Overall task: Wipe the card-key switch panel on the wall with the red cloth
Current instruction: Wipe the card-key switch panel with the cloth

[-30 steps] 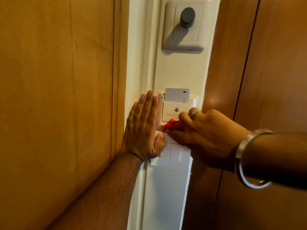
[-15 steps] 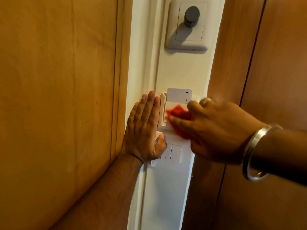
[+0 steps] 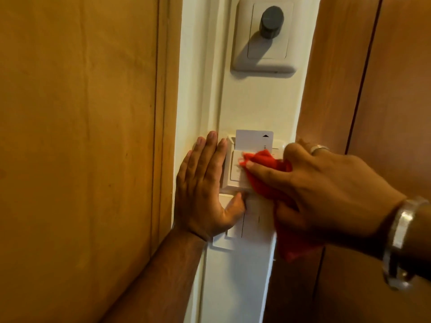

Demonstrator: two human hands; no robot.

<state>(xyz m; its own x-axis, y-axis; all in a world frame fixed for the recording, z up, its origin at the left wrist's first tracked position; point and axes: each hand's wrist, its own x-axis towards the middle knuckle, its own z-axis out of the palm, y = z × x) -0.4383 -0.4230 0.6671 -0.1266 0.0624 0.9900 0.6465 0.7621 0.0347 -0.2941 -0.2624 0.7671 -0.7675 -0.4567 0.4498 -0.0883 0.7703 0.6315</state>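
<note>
The white card-key switch panel (image 3: 233,169) sits on a narrow white wall strip, with a white key card (image 3: 253,139) standing in its top slot. My right hand (image 3: 326,190) grips the red cloth (image 3: 268,166) and presses it against the panel's front, covering most of its right side. A loose end of the cloth hangs below my palm. My left hand (image 3: 205,190) lies flat on the wall just left of the panel, fingers up, thumb resting on the light switch plate below it.
Above the panel is a white plate with a dark round knob (image 3: 271,18). A white light switch plate (image 3: 247,222) sits directly under the panel. Wooden panelling (image 3: 81,136) flanks the left, a brown wooden door frame (image 3: 338,78) the right.
My right hand has carried the red cloth from the panel's lower edge up across its front toward the card slot. More cloth now hangs below the hand. My left hand has stayed put.
</note>
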